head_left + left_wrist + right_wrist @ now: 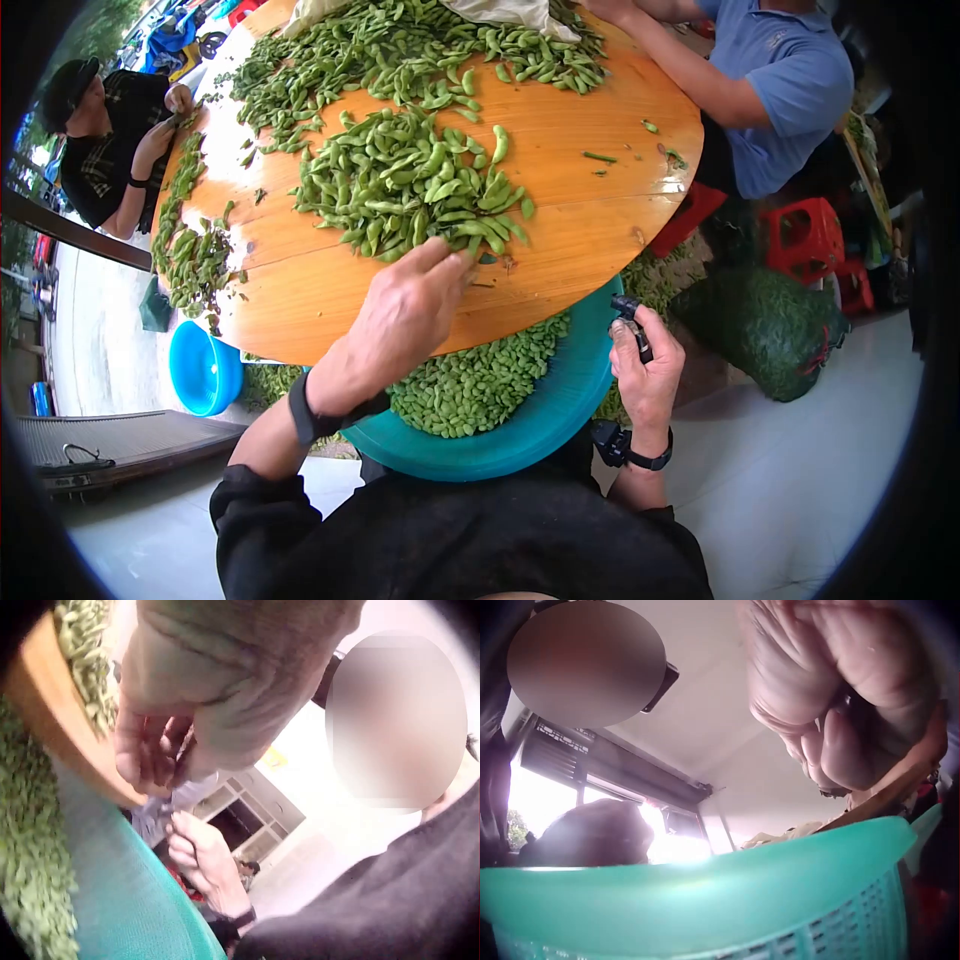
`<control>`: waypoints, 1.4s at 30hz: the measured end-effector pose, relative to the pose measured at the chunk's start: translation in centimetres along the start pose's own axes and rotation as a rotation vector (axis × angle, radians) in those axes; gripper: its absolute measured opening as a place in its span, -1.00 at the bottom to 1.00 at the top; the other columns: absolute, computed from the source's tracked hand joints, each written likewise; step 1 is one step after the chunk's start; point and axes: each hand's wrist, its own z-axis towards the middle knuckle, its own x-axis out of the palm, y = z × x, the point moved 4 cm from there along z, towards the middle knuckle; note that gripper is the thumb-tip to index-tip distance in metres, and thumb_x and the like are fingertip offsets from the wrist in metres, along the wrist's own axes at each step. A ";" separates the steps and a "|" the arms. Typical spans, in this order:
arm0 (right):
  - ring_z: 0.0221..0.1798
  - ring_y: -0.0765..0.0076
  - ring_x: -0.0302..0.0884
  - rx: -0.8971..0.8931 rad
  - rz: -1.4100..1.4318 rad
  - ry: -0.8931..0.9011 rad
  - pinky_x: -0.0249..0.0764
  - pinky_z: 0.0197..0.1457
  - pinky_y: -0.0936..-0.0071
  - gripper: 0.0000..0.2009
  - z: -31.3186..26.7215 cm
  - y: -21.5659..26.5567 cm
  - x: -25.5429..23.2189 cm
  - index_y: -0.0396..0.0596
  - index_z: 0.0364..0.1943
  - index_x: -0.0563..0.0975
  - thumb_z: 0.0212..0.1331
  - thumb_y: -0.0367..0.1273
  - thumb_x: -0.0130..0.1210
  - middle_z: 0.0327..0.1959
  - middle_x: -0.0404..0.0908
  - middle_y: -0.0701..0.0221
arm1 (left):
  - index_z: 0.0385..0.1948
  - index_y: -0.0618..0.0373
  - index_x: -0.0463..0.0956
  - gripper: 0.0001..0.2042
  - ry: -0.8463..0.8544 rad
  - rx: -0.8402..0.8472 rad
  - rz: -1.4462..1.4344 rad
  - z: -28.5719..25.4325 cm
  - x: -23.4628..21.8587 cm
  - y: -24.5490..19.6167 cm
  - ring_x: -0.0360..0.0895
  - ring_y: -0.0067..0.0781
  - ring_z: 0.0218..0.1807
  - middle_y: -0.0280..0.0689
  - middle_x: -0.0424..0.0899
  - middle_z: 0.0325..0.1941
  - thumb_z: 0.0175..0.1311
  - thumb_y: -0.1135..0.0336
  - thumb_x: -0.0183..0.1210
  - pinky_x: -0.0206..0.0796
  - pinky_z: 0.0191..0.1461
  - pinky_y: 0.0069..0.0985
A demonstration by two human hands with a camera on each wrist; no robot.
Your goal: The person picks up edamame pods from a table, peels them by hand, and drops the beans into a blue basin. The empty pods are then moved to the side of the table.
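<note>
A heap of green soybean pods [400, 180] lies on the round wooden table [560, 235]. My left hand [405, 305] reaches over the table edge, its bent fingertips right at the near side of that heap. Whether a pod is between those fingers I cannot tell. Over the right rim of a teal basket [500, 455], my right hand [650, 375] grips a small black tool [627, 308] between thumb and curled fingers. Shelled green beans [475, 385] fill much of the basket, which sits at my lap, partly under the table. In the right wrist view, my right hand [847, 697] hides most of the tool.
A larger pod pile [340, 60] and a pale cloth [515, 14] lie at the far side. One person [115, 150] handles pods on the left; another in a blue shirt [790, 90] sits right. A blue basin [205, 370], red stools [805, 235] and a green mesh sack [765, 330] stand around.
</note>
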 end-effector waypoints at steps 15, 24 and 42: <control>-0.49 0.60 0.42 -0.116 0.026 0.225 0.35 -0.45 0.60 -0.78 -0.2 2.3 2.2 -0.32 -0.07 0.55 0.20 -0.59 0.11 -0.40 0.51 0.37 | -0.15 0.29 0.55 -0.85 -0.191 -0.100 0.000 0.9 0.1 1.2 0.56 -0.38 -0.48 -0.17 0.64 -0.40 0.30 0.48 0.15 0.39 -0.41 -0.49; -0.50 0.73 0.36 0.112 0.435 0.498 0.28 -0.53 0.69 -0.76 0.3 5.5 6.0 -0.35 0.02 0.53 0.31 -0.56 0.06 -0.39 0.43 0.51 | -0.25 0.23 0.56 -0.84 0.212 -0.527 -1.226 -2.9 3.4 -1.4 0.45 -0.71 -0.57 -0.42 0.54 -0.56 0.42 0.31 0.15 0.22 -0.56 -0.72; -0.56 0.70 0.33 0.011 0.441 0.540 0.26 -0.56 0.66 -0.81 -0.3 4.7 6.1 -0.36 -0.05 0.53 0.31 -0.56 0.04 -0.39 0.40 0.49 | -0.29 0.16 0.50 -0.90 0.243 -0.589 -1.587 -4.5 5.1 -1.8 0.38 -0.66 -0.57 -0.44 0.45 -0.59 0.43 0.35 0.13 0.08 -0.57 -0.66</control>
